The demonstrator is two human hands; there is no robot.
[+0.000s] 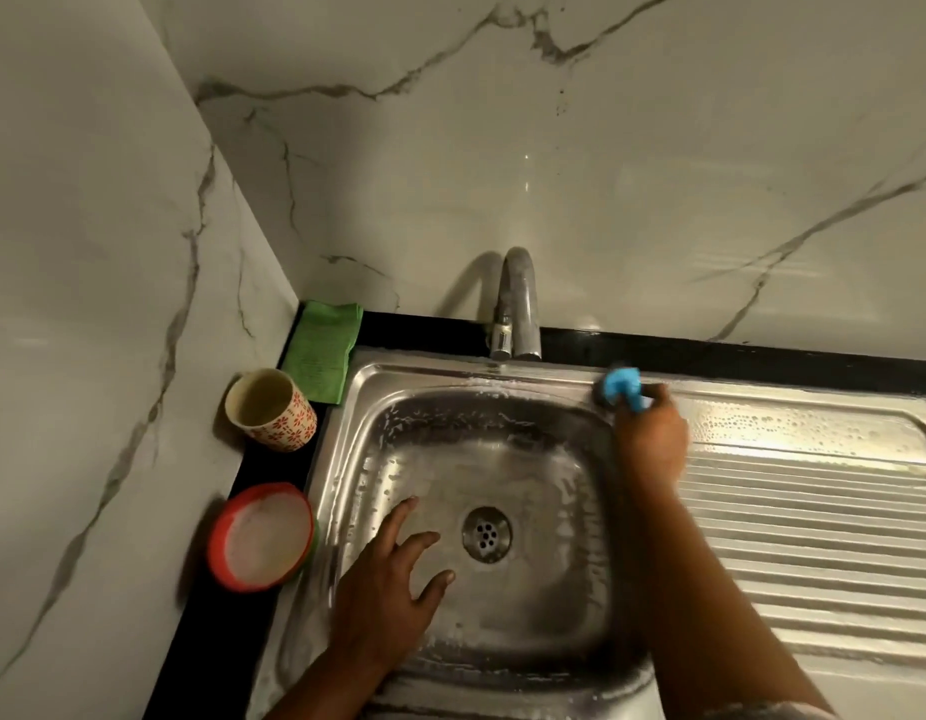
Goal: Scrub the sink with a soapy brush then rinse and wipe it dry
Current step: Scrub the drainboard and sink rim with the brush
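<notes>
Steel and suds: the sink [378, 423] fills the counter below the tap [518, 304], its basin and the ribbed drainboard [814, 511] beside it filmed with white foam, so scrubbing looks well along while rinsing and drying seem not yet begun. Just right of the tap, on the sink's back rim, the right hand [650, 444] is wrapped around the blue handle of the brush [622, 389], dark bristles pressed to the metal, probably to work the ledge. Below the tap, the left hand [385, 579] hovers over the basin floor near the drain [486, 532], fingers spread, holding nothing. Left of the tap lie a green cloth [323, 350], likely for wiping, a patterned cup [271, 410] and a red bowl [261, 537] of foamy water.
</notes>
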